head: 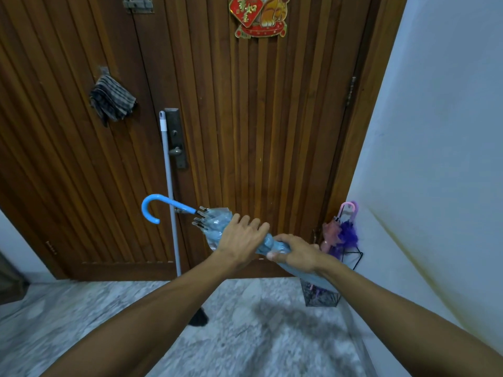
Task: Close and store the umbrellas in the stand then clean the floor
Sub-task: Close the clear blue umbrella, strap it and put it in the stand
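Both hands, left hand (242, 238) and right hand (295, 253), are gripping the folded blue umbrella (215, 221) before the door, probably twisting its canopy tight so it is fitting the wire stand (322, 295) at the right wall.

2 bare forearms, no sleeves visible. Left hand (241, 238) and right hand (295, 253) ungloved, without rings, watch or wristbands.
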